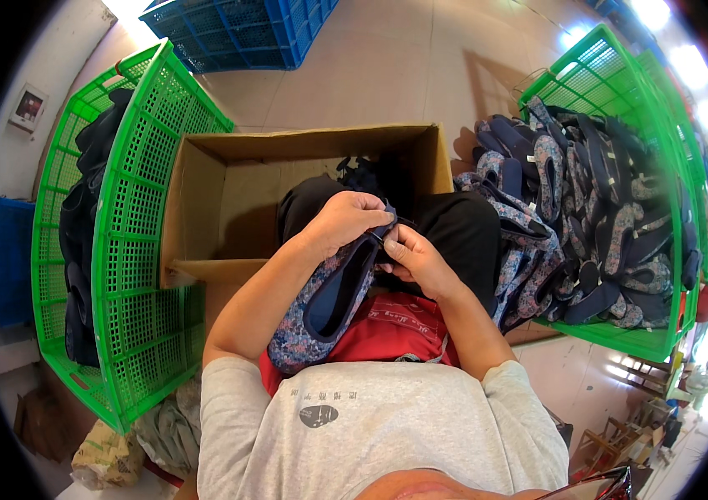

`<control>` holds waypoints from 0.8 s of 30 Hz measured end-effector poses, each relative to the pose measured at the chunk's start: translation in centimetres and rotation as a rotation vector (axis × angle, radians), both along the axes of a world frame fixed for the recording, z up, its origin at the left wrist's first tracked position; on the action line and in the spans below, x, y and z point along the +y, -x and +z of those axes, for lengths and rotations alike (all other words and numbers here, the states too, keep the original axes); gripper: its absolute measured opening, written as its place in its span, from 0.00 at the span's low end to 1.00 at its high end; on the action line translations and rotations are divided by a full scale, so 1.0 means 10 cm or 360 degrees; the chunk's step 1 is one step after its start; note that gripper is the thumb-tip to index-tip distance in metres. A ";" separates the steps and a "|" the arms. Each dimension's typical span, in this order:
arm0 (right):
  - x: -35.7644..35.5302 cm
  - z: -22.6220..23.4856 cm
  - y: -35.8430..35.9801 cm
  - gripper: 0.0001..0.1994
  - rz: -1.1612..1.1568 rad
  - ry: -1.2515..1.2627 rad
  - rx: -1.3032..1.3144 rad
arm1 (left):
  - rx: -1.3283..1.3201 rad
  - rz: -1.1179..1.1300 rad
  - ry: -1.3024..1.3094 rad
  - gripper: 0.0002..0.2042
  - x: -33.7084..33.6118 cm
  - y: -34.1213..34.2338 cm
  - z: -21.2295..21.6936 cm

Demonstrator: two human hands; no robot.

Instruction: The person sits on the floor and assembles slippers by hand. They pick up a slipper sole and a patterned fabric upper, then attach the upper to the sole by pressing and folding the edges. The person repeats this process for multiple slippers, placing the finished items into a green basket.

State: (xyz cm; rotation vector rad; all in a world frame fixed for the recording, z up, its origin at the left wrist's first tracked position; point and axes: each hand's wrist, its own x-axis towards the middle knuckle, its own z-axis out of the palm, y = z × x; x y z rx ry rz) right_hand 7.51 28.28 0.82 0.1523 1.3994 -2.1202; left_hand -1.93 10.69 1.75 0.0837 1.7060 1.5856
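Note:
A floral blue-and-pink fabric shoe [304,321] with a dark navy lining lies slantwise over my lap, its opening facing up. My left hand [350,221] is closed on the shoe's far end, thumb and fingers pinching the fabric edge. Close beside it, my right hand [414,260] is closed with its fingertips pinched at the same end. A thin dark piece [377,238] shows between the two hands; it is too small to tell what it is. Beneath the shoe, a red cloth [404,321] covers part of my lap.
An open cardboard box [245,143] stands before my knees, with dark things inside. To the left is a green mesh crate [150,225] holding dark items. On the right, another green crate [620,340] overflows with similar floral shoes [587,200]. A blue crate [241,37] stands beyond.

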 end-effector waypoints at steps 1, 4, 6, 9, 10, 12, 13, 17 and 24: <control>0.01 -0.01 0.00 0.09 -0.0003 -0.0009 0.0004 | -0.0005 0.0006 0.0000 0.07 0.00 0.00 0.00; 0.01 -0.01 0.00 0.08 -0.0014 -0.0012 0.0009 | -0.0009 0.0012 0.0007 0.07 0.01 0.00 0.00; 0.00 0.00 0.00 0.08 -0.0028 0.0016 0.0003 | 0.0003 0.0013 0.0022 0.07 0.01 0.00 -0.01; 0.02 -0.05 0.00 0.08 -0.0025 -0.0003 0.0012 | 0.0031 0.0011 0.0047 0.07 0.02 0.00 -0.02; 0.02 -0.05 0.00 0.08 -0.0036 -0.0009 0.0015 | 0.0037 0.0007 0.0050 0.07 0.03 0.00 -0.02; 0.01 -0.05 -0.01 0.08 -0.0054 -0.0021 0.0021 | 0.0061 0.0000 0.0073 0.07 0.03 0.00 -0.03; 0.02 -0.04 0.00 0.08 -0.0049 -0.0014 0.0024 | 0.0078 -0.0004 0.0095 0.07 0.03 0.00 -0.04; 0.02 -0.04 0.00 0.08 -0.0054 0.0007 0.0028 | 0.0091 -0.0009 0.0109 0.07 0.03 0.00 -0.01; 0.03 -0.03 0.00 0.09 -0.0030 0.0007 0.0042 | 0.0041 0.0019 0.0051 0.07 0.03 0.00 -0.03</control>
